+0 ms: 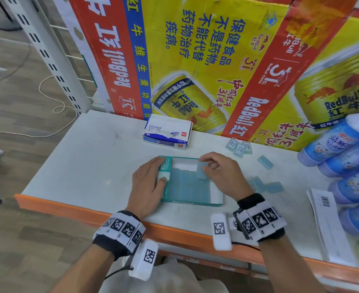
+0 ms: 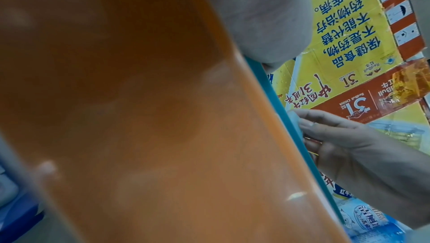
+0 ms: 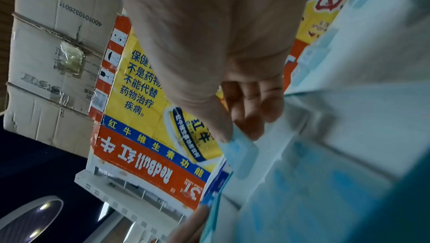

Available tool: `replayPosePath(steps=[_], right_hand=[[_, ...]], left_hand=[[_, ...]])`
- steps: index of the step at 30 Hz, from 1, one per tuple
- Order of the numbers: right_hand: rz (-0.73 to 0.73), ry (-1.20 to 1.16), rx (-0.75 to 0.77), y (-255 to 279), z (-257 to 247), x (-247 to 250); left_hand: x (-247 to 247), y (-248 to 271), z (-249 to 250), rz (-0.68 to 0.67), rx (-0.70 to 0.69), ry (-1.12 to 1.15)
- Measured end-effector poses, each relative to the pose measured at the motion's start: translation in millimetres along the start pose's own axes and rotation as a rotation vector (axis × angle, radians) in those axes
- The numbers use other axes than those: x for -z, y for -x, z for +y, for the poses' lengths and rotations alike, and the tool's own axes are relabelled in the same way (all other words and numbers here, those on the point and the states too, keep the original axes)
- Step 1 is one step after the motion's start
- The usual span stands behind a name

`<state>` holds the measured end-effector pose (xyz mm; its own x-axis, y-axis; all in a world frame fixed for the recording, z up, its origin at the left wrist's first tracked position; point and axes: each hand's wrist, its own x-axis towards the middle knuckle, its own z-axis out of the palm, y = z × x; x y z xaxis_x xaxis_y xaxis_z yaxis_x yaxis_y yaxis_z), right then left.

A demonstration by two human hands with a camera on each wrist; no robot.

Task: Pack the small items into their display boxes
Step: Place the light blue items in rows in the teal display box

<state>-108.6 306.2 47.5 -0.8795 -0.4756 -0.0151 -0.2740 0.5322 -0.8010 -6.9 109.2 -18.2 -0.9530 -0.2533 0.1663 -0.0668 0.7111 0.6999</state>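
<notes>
A teal display box (image 1: pixel 192 203) lies flat at the shelf's front, its floor mostly covered by rows of pale blue erasers (image 1: pixel 187 187). My left hand (image 1: pixel 162 169) rests on the box's left wall, fingers fairly straight, thumb on the rim. My right hand (image 1: pixel 203 166) pinches one pale blue eraser (image 1: pixel 201 171) between thumb and fingers over the box's far right part, beside a bare white strip. In the right wrist view the eraser (image 3: pixel 242 155) hangs from the fingertips (image 3: pixel 251 127) just above the packed rows. The left wrist view shows the teal box edge (image 2: pixel 302 136) and the right hand (image 2: pixel 349 145).
Loose erasers lie right of the box in groups (image 1: pixel 239 148) (image 1: pixel 267 186), with a single one (image 1: pixel 265 162) between. A white and blue eraser carton (image 1: pixel 167 132) sits behind. Red Bull cartons (image 1: pixel 195 60) wall the back; blue bottles (image 1: pixel 343 144) and barcode sheets (image 1: pixel 326 218) crowd the right. Orange shelf edge (image 1: pixel 174 229) runs in front.
</notes>
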Motion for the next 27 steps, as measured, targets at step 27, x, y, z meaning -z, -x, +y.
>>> replayPosePath(steps=[27], right_hand=[[-0.211, -0.090, 0.008, 8.4, 3.6, -65.1]], left_hand=[[0.8, 0.0, 2.8, 0.020, -0.001, 0.011]])
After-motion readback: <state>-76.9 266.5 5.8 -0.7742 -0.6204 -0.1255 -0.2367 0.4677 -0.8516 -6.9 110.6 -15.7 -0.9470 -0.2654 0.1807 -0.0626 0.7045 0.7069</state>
